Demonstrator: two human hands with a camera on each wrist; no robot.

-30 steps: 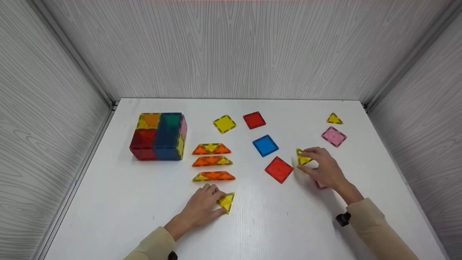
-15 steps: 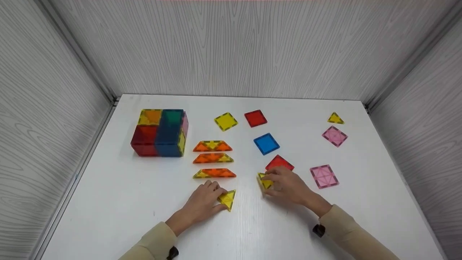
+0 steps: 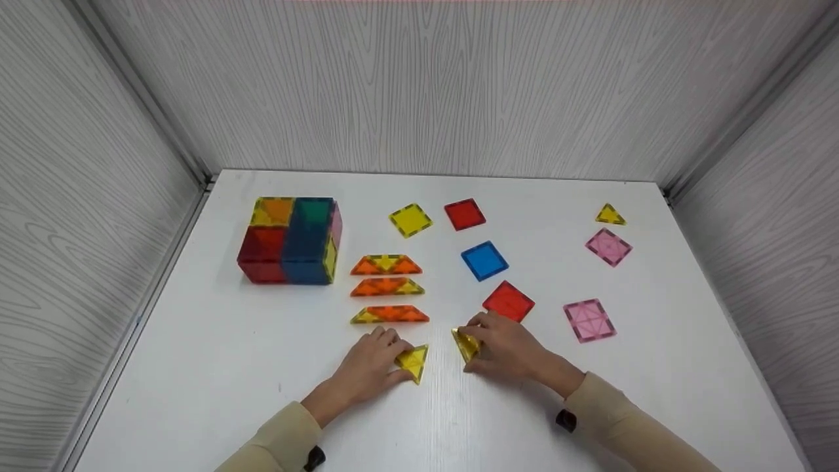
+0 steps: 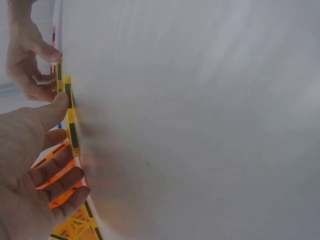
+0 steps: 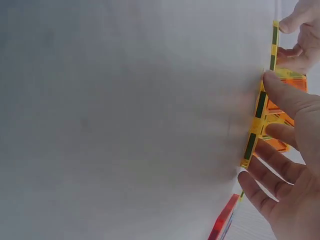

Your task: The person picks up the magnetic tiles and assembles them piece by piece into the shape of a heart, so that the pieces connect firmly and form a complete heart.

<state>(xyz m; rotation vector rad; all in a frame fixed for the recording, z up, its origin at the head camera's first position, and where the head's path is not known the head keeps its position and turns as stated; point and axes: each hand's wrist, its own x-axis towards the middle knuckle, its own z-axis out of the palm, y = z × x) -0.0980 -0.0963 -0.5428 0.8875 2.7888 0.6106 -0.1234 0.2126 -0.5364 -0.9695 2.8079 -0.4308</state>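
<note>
My left hand pinches a yellow triangular magnetic tile between thumb and fingers near the front of the table. A short gap to the right of it, my right hand grips a second yellow triangular magnetic tile. The two triangles face each other with bare tabletop between them. In the left wrist view, the left hand's tile appears edge-on, thumb against its edge. Seen from the right wrist, the other tile is likewise edge-on between thumb and fingers. Three orange-and-yellow trapezoid strips lie behind my left hand.
A block built of coloured tiles stands at the back left. A red square tile lies just behind my right hand, with a blue one beyond. Pink squares and a yellow triangle lie to the right.
My right hand has carried its yellow triangle left and toward the front, closer to the left hand, uncovering a pink square. The left hand has stayed nearly still with its tile.
</note>
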